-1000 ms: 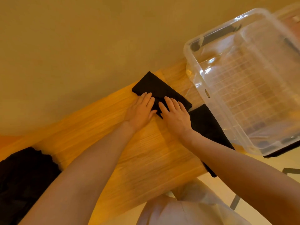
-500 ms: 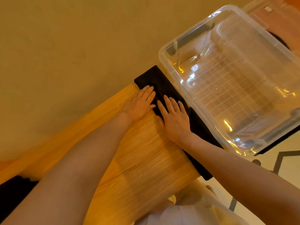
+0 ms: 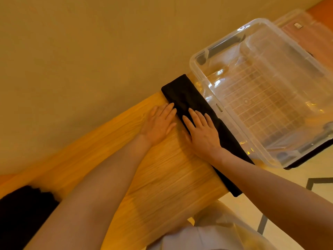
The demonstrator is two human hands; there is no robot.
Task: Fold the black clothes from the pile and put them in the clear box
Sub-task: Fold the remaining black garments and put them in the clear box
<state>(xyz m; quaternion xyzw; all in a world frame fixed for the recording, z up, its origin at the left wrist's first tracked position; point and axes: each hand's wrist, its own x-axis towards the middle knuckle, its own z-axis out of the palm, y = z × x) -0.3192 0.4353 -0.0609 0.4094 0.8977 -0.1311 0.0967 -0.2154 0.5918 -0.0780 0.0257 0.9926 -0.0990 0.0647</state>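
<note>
A black garment [image 3: 187,94] folded into a long narrow strip lies on the wooden table [image 3: 162,174], right against the near wall of the clear box [image 3: 212,83]. My right hand [image 3: 201,132] presses flat on the middle of the strip with straight fingers. My left hand [image 3: 158,123] lies flat on the wood beside it, fingertips touching the strip's left edge. The strip's lower part runs under my right forearm to the table's near edge. The clear box holds no clothes. A dark pile of clothes [image 3: 23,210] sits at the table's far left.
A tan wall [image 3: 90,51] runs along the table's far side. The box lid [image 3: 306,29] lies beyond the box. A pale floor with dark lines [image 3: 295,192] shows at the lower right. My light clothing [image 3: 207,237] fills the bottom edge.
The garment, folded over with its end sticking out a second ago, is now one narrow strip against the box. Both hands moved slightly along it; the view shifted left.
</note>
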